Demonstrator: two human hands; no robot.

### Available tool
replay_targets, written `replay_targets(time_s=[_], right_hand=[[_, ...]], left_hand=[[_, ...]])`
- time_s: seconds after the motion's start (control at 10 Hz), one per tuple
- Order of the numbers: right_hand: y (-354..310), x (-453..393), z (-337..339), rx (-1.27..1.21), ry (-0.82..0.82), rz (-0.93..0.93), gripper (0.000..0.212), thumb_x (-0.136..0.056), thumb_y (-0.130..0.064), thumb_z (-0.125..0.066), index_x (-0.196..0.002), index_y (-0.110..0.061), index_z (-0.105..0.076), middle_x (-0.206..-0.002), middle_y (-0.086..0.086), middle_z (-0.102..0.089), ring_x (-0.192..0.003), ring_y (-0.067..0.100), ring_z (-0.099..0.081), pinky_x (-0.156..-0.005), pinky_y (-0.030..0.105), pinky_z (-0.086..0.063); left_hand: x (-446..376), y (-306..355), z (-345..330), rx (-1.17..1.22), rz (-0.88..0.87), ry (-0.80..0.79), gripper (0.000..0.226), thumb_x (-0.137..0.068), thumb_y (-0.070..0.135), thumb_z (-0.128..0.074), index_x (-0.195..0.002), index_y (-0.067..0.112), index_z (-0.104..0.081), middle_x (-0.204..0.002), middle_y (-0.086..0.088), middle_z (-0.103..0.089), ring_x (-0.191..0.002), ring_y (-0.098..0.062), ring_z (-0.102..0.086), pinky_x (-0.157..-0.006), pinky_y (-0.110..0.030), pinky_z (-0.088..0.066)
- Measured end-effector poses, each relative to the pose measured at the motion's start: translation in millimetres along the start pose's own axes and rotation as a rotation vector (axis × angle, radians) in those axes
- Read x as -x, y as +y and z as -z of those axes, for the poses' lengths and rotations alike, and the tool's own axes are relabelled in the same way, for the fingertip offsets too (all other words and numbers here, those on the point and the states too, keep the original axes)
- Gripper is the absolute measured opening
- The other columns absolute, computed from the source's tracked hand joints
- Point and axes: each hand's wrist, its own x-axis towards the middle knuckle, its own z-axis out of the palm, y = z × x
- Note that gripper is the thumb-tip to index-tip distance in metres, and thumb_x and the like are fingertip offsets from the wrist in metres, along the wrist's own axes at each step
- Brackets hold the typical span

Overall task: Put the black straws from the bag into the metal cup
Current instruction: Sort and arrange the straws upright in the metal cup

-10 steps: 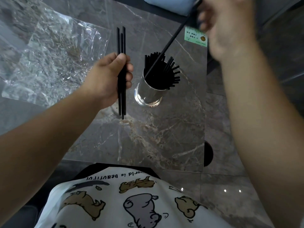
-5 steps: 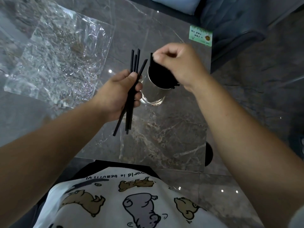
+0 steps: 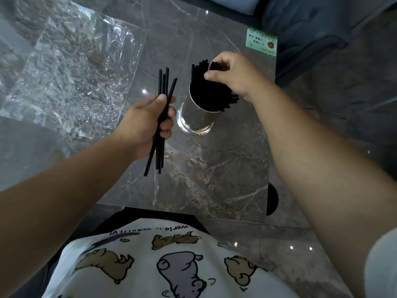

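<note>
Left hand [image 3: 148, 123] grips with curled fingers; right hand [image 3: 232, 75] pinches, fingers bent downward.

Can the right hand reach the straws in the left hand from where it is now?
Probably yes. The right hand is over the metal cup, and the left hand holds its black straws just beside the cup. Only open space lies between them; nothing seems to block the way.

The metal cup [image 3: 194, 117] has a polished, mirror-bright wall, while the black straws [image 3: 163, 108] look matt and smooth. The clear plastic bag [image 3: 71, 78] is crinkled and glossy on the shiny, veined, stone-look tabletop [image 3: 214, 168].
</note>
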Motion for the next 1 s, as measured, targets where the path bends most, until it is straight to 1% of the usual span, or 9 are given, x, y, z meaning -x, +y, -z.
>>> replay_targets(time_s=[0.1,0.2,0.3,0.4,0.5,0.6,0.7,0.8,1.0], right_hand=[[3,0,-1,-0.046,0.017,0.010,0.014,-0.081,-0.022,-0.075,-0.094,-0.022,-0.067,-0.085,-0.007,-0.067,-0.078,0.006,-0.066,-0.071,0.020,-0.054],[8,1,1,-0.099,0.032,0.004,0.015,-0.081,-0.019,-0.074,-0.095,-0.022,-0.069,-0.085,-0.009,-0.067,-0.074,-0.002,-0.065,-0.067,0.013,-0.051],[12,1,2,-0.143,0.027,-0.005,0.020,-0.081,-0.016,-0.074,-0.100,-0.020,-0.071,-0.094,-0.005,-0.071,-0.084,0.001,-0.067,-0.075,0.015,-0.053],[15,0,5,-0.196,0.010,-0.018,0.025,-0.081,-0.012,-0.073,-0.106,-0.019,-0.072,-0.102,0.001,-0.072,-0.095,0.011,-0.069,-0.089,0.030,-0.055],[19,2,7,-0.242,-0.014,-0.039,0.032,-0.081,-0.011,-0.072,-0.112,-0.019,-0.069,-0.107,0.001,-0.071,-0.102,0.015,-0.067,-0.097,0.038,-0.052],[23,2,8,-0.281,-0.007,-0.066,0.029,-0.081,-0.009,-0.072,-0.107,-0.021,-0.069,-0.101,-0.003,-0.072,-0.099,0.012,-0.068,-0.096,0.034,-0.051],[24,3,8,-0.343,0.020,-0.094,0.022,-0.082,-0.006,-0.070,-0.100,-0.019,-0.068,-0.094,-0.002,-0.072,-0.087,0.010,-0.070,-0.083,0.026,-0.054],[22,4,6,-0.360,0.049,-0.105,0.017,-0.082,-0.006,-0.070,-0.091,-0.020,-0.068,-0.087,-0.002,-0.072,-0.078,0.008,-0.070,-0.074,0.024,-0.055],[21,6,6,-0.386,0.036,-0.102,0.017,-0.083,-0.008,-0.070,-0.090,-0.023,-0.069,-0.087,-0.003,-0.073,-0.081,0.010,-0.071,-0.075,0.024,-0.055]], left_hand=[[-1,-1,2,0.011,-0.005,-0.002,0.023,-0.103,0.026,-0.040,-0.107,0.011,-0.057,-0.069,0.004,-0.054,-0.052,-0.009,-0.039,-0.046,-0.021,-0.034],[-1,-2,3,0.017,-0.005,0.004,0.022,-0.104,0.026,-0.040,-0.107,0.011,-0.057,-0.069,0.004,-0.053,-0.052,-0.009,-0.039,-0.047,-0.021,-0.034],[-2,-3,3,0.009,-0.006,0.011,0.022,-0.104,0.025,-0.040,-0.106,0.011,-0.057,-0.069,0.004,-0.052,-0.053,-0.009,-0.039,-0.048,-0.021,-0.034],[-3,-3,2,-0.003,-0.007,0.006,0.022,-0.104,0.025,-0.039,-0.107,0.011,-0.056,-0.070,0.004,-0.052,-0.053,-0.009,-0.039,-0.048,-0.021,-0.034],[-5,-3,1,-0.006,-0.009,0.006,0.022,-0.104,0.025,-0.039,-0.107,0.011,-0.056,-0.070,0.004,-0.052,-0.053,-0.009,-0.039,-0.048,-0.021,-0.034],[-6,-3,1,-0.004,-0.004,0.007,0.022,-0.104,0.025,-0.039,-0.107,0.011,-0.056,-0.070,0.004,-0.052,-0.053,-0.009,-0.039,-0.048,-0.021,-0.034],[-7,-4,0,-0.008,0.003,0.008,0.022,-0.104,0.026,-0.039,-0.106,0.011,-0.056,-0.070,0.004,-0.052,-0.052,-0.009,-0.039,-0.048,-0.021,-0.034],[-8,-5,0,-0.010,0.008,0.014,0.022,-0.103,0.026,-0.040,-0.106,0.011,-0.057,-0.070,0.004,-0.052,-0.052,-0.009,-0.040,-0.048,-0.021,-0.035],[-8,-6,1,0.002,0.007,0.019,0.022,-0.103,0.026,-0.040,-0.104,0.012,-0.057,-0.069,0.005,-0.053,-0.052,-0.009,-0.040,-0.048,-0.021,-0.035]])
